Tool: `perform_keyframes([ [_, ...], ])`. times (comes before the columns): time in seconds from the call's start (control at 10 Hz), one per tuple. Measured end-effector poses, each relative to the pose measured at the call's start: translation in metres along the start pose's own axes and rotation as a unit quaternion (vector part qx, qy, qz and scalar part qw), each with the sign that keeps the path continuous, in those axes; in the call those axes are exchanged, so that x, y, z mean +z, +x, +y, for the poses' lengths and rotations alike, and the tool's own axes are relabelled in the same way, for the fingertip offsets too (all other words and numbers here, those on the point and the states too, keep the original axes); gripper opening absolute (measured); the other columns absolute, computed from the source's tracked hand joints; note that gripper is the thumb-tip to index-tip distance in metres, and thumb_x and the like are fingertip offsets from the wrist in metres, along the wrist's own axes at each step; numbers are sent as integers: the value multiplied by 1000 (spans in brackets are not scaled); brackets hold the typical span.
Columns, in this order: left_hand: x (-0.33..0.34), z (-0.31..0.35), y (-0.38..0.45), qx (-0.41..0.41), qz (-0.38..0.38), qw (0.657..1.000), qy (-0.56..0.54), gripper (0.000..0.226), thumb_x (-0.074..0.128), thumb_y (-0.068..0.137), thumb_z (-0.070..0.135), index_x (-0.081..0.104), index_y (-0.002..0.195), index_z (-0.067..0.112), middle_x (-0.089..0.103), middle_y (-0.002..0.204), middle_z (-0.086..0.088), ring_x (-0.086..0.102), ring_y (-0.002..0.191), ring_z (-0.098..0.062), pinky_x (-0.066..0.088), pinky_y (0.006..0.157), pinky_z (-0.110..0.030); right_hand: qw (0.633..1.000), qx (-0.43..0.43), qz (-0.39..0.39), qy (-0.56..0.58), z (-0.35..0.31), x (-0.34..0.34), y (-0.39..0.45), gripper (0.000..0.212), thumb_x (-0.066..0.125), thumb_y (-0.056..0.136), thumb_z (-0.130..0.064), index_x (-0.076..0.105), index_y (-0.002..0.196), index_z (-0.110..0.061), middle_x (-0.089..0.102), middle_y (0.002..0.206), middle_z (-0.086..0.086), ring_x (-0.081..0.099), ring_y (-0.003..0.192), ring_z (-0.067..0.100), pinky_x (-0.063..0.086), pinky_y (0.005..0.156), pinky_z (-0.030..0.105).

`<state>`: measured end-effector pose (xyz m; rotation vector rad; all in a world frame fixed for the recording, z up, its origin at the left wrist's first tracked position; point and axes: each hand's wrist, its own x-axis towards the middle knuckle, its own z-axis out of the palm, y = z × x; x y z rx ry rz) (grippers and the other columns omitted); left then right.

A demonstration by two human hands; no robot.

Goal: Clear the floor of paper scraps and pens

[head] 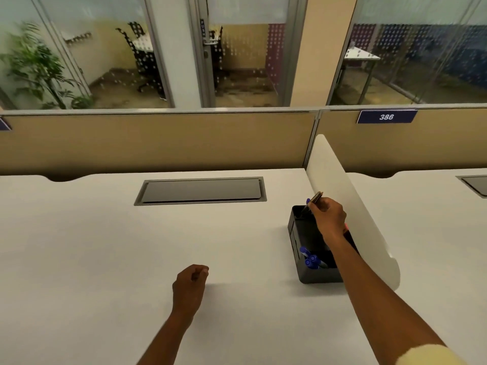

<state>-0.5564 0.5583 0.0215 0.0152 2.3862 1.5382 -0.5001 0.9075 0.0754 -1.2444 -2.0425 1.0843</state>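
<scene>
A black desk organiser (pixel 297 227) stands on the white desk (pixel 105 246) beside a white divider panel. My right hand (pixel 328 217) hovers over its far compartment and pinches a few pens (pixel 313 200), whose tips point down into it. Blue-capped pens (pixel 311 259) stick up from the near compartment. My left hand (pixel 191 281) rests over the desk with its fingers curled, holding nothing that shows. The floor is out of sight.
A grey cable hatch (pixel 200 191) is set into the desk top. The white divider (pixel 342 196) runs along the organiser's right side. A tan partition (pixel 158 140) with a label reading 386 closes the back. Glass-walled rooms and a plant lie beyond.
</scene>
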Motion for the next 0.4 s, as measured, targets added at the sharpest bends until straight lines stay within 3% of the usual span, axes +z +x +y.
perform_keyframes([
  [0.2, -12, -8, -15, -15, 13, 1000, -10, 12, 62, 88, 12, 72, 85, 17, 73, 86, 0, 67, 87, -18, 49, 76, -29, 1000, 18, 0, 26, -3, 0, -7, 33, 70, 85, -30, 71, 111, -10, 73, 108, 9, 66, 99, 25, 48, 89, 34],
  [0.3, -20, -14, -27, -19, 22, 999, -17, 12, 62, 88, 12, 72, 85, 17, 73, 86, 0, 66, 87, -17, 48, 76, -29, 994, 41, 27, 93, -1, -2, -12, 35, 71, 86, -24, 68, 116, -7, 72, 113, 10, 67, 102, 25, 49, 92, 33],
  [0.4, -24, -20, -38, -24, 35, 999, -24, 12, 62, 87, 11, 72, 85, 17, 73, 85, -1, 66, 86, -17, 48, 75, -28, 984, 57, 79, 152, 0, -8, -17, 30, 68, 88, -18, 68, 114, -3, 71, 110, 13, 67, 99, 27, 46, 85, 26],
])
